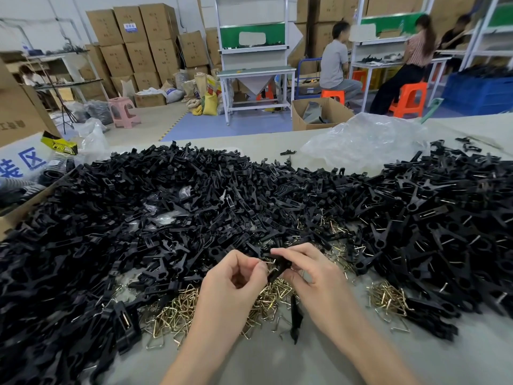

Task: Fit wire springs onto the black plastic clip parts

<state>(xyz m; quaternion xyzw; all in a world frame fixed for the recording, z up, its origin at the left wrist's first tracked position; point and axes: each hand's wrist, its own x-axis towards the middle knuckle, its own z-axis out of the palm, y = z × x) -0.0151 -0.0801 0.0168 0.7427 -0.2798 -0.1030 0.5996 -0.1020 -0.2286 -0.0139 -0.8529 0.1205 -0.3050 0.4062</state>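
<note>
Along the left edge stands a cardboard box (19, 112) with a blue-lettered sign (25, 162) below it. Behind, stacked cartons (138, 40) line the wall above a pink stool (123, 111). Further right come a white workbench (256, 72), an open carton (319, 112) on the floor, orange stools (408, 98) and a blue crate (480, 93).

The grey table (277, 362) in front of me is buried from left to right under a heap of black clip parts (138, 212). A crumpled clear bag (366, 140) lies at its far right side. Brass wire springs (177, 312) lie on the bare surface near the front.

The left hand (233, 284) is curled. Its thumb and forefinger pinch a glint of brass, seemingly a wire spring (270, 263), against the end of a clip part (281, 266). The right hand (313, 276) grips that clip part from the other side, fingers bent over it, just above the springs. A long black piece (295, 318) stands under the right palm; I cannot tell whether it is held.

By count there are two hands, one part between them and two spring piles, the smaller pile (388, 298) to the right. Three people sit at the right benches, and there is one pink stool. The clips in the heap are too many to count.
</note>
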